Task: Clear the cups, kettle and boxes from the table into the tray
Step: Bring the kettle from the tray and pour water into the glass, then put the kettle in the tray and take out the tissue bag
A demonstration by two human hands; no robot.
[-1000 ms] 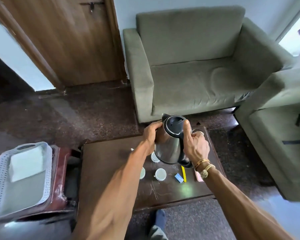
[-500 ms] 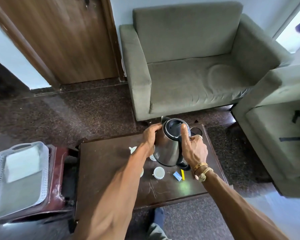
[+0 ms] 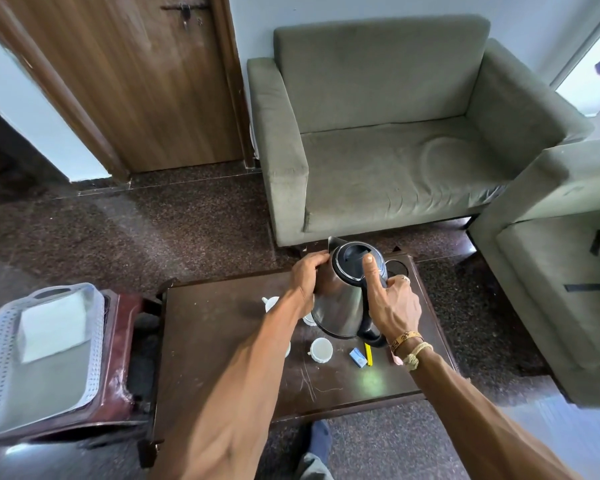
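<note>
A steel kettle (image 3: 340, 306) with a black lid and handle is held just above the dark wooden table (image 3: 215, 334). My right hand (image 3: 392, 303) grips its handle, thumb on the lid. My left hand (image 3: 305, 275) presses against the kettle's left side near the spout. White cups stand below it: one (image 3: 321, 348) in front, one (image 3: 270, 303) to the left, others partly hidden by my arm and the kettle. A small blue box (image 3: 358, 357) and a yellow box (image 3: 368, 354) lie by my right wrist. The white perforated tray (image 3: 0, 368) sits far left.
The tray rests on a reddish stool (image 3: 118, 358) left of the table and holds a white cloth (image 3: 52, 327). A round black kettle base (image 3: 397, 268) lies at the table's far right corner. Grey sofas (image 3: 388, 140) stand behind and to the right. A wooden door (image 3: 146, 81) is at back left.
The kettle has stayed in both hands, tilting slightly. The view has shifted a little; the cups and boxes have not moved.
</note>
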